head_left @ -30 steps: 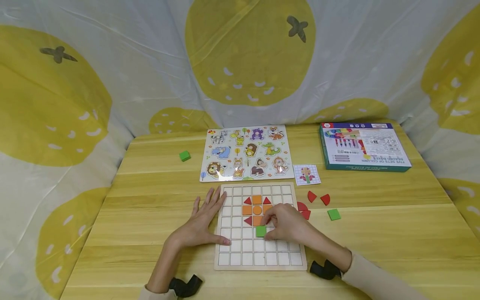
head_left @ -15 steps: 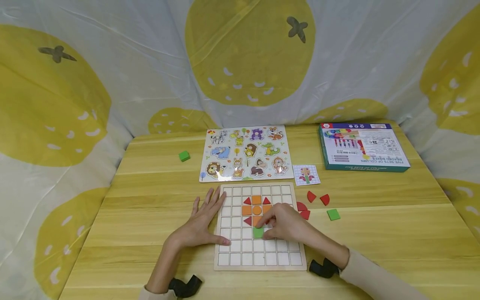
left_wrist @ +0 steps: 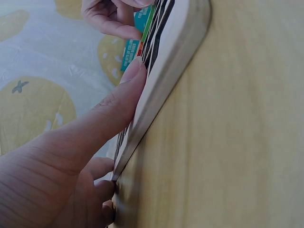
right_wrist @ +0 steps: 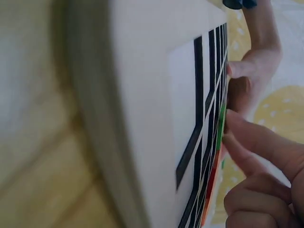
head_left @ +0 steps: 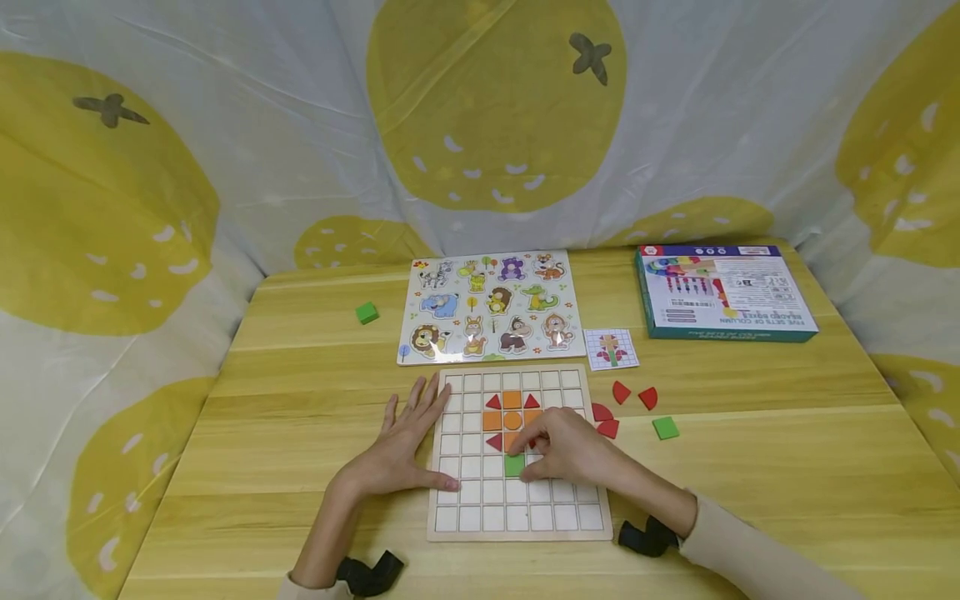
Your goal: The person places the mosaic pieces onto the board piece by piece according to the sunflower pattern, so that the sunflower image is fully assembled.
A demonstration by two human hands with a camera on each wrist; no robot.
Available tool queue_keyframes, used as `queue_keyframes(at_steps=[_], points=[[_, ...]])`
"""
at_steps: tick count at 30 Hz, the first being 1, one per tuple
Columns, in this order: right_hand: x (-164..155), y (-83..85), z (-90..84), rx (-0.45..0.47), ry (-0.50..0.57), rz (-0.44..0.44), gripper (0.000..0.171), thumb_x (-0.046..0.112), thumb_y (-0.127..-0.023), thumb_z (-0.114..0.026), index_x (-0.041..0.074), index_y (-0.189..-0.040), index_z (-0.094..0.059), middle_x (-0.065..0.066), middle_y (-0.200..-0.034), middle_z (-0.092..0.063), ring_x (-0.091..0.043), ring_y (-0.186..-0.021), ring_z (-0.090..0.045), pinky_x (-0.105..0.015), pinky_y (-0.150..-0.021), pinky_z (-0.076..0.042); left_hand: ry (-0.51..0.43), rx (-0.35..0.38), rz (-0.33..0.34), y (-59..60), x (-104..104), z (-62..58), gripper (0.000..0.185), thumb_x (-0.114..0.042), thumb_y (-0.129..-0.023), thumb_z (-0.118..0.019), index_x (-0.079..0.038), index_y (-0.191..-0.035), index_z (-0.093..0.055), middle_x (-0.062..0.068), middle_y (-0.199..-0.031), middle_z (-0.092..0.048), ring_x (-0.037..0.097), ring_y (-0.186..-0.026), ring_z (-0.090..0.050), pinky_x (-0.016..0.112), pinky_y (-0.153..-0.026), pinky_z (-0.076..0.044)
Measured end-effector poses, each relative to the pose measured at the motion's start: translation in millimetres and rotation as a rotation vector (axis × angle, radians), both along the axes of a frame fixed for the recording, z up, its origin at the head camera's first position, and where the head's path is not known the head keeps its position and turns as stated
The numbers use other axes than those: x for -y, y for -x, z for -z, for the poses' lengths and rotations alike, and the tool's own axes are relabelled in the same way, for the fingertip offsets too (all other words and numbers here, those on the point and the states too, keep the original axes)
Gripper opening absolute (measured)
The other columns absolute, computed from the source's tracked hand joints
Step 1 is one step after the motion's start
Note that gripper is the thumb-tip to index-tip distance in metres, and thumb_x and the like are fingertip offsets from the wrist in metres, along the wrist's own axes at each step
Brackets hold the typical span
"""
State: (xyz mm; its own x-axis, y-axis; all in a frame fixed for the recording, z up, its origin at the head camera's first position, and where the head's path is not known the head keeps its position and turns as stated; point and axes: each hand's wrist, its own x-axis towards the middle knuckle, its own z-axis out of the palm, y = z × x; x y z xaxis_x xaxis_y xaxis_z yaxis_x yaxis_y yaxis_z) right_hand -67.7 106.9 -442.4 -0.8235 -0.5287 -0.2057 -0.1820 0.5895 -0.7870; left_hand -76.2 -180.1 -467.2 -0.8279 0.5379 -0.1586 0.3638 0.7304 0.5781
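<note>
In the head view a wooden grid board (head_left: 445,533) lies flat, with orange pieces, including an orange square (head_left: 512,401) and an orange circle (head_left: 512,421), and red triangles (head_left: 492,402) on its cells. A green square tile (head_left: 513,466) lies in the cell below the orange pieces. My right hand (head_left: 573,446) pinches this tile, index finger at its far edge and thumb at its near right corner; the right wrist view shows the thumb (right_wrist: 259,137) against it. My left hand (head_left: 405,446) rests spread on the board's left edge, its thumb (left_wrist: 121,92) on the rim.
Right of the board lie red quarter circles (head_left: 648,398), another green square (head_left: 665,428) and a pattern card (head_left: 612,349). An animal puzzle (head_left: 491,307) stands behind the board. At the back right is a box (head_left: 726,292); a green block (head_left: 367,312) lies far left.
My right hand has shifted the green tile slightly left, and it now lines up with a cell under the orange column. The left hand has stayed in place.
</note>
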Motion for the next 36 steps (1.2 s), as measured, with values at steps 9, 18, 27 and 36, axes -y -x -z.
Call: queue_keyframes(at_steps=[9, 18, 27, 36], points=[[-43.1, 10.0, -7.7, 0.039, 0.040, 0.073, 0.022, 0.024, -0.079, -0.080, 0.024, -0.100, -0.077, 0.006, -0.050, -0.027, -0.007, -0.048, -0.027, -0.019, -0.048, -0.025, 0.000, 0.001, 0.002, -0.8, 0.4, -1.0, 0.130, -0.059, -0.064, -0.081, -0.018, -0.157, -0.002, 0.005, -0.164, 0.010, 0.033, -0.151, 0.013, 0.064, -0.114, 0.014], [-115.2, 29.9, -7.0, -0.011, -0.003, 0.224, 0.027, 0.022, -0.078, -0.080, 0.015, -0.104, -0.075, 0.004, -0.057, -0.032, -0.006, -0.051, -0.031, -0.021, -0.045, -0.023, -0.003, -0.005, 0.003, -1.0, 0.5, 0.0, 0.129, -0.058, -0.064, -0.082, -0.018, -0.157, -0.001, 0.004, -0.164, 0.010, 0.032, -0.151, 0.013, 0.064, -0.114, 0.013], [-143.1, 42.0, 2.4, 0.031, -0.067, 0.267, 0.034, 0.026, -0.077, -0.080, 0.015, -0.109, -0.074, 0.003, -0.058, -0.033, -0.010, -0.053, -0.033, -0.025, -0.045, -0.024, -0.004, 0.003, 0.000, -0.3, 0.9, -0.1, 0.130, -0.059, -0.063, -0.082, -0.019, -0.157, -0.002, 0.004, -0.164, 0.010, 0.032, -0.151, 0.014, 0.064, -0.114, 0.014], [-139.5, 53.0, 6.9, 0.058, -0.091, 0.239, 0.028, 0.012, -0.079, -0.078, 0.012, -0.106, -0.074, 0.003, -0.057, -0.033, -0.011, -0.053, -0.033, -0.024, -0.048, -0.025, -0.003, 0.006, 0.006, -1.0, -0.3, -2.5, 0.129, -0.059, -0.064, -0.082, -0.018, -0.157, -0.002, 0.005, -0.164, 0.010, 0.033, -0.151, 0.013, 0.064, -0.114, 0.014]])
